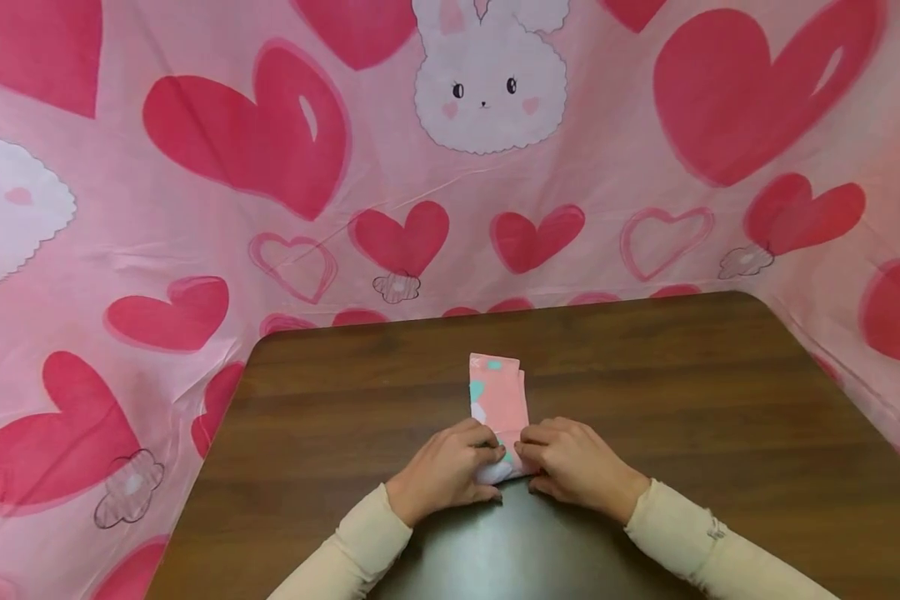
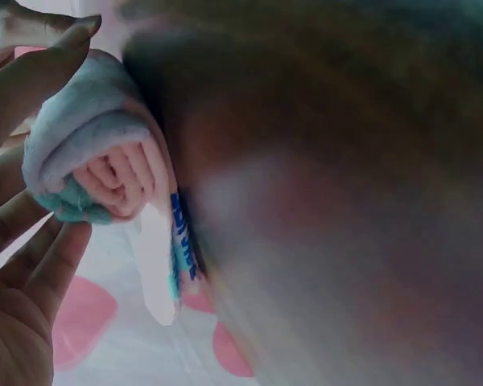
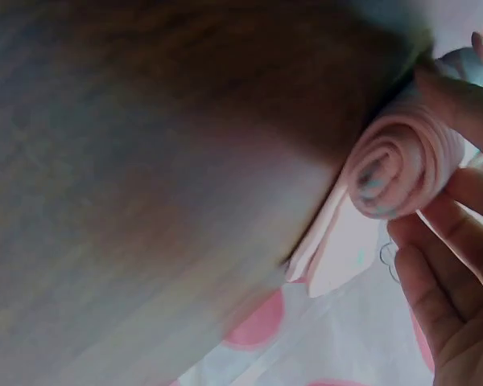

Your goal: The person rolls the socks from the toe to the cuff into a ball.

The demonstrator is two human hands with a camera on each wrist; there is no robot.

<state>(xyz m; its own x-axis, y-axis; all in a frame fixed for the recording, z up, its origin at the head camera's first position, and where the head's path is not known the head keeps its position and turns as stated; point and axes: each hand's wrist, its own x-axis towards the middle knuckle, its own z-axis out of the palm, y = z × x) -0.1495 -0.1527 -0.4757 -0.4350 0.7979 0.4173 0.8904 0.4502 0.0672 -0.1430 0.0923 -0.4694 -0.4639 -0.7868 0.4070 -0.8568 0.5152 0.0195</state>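
A pair of pink socks (image 1: 501,398) with white and teal patches lies on the table, its far end flat in two slightly offset layers. The near end is wound into a thick roll, whose spiral side shows in both wrist views. My left hand (image 1: 450,467) grips the left end of the roll (image 2: 117,177), thumb on the near side and fingers over the far side. On the right end of the roll (image 3: 402,165), my right hand (image 1: 583,468) holds in the same way. Blue lettering (image 2: 182,241) marks the flat part in the left wrist view.
The brown wooden table (image 1: 330,400) extends around the socks on both sides and behind them. A pink cloth (image 1: 607,183) with hearts and rabbits hangs along the table's back and sides. Light glares off the table's near part.
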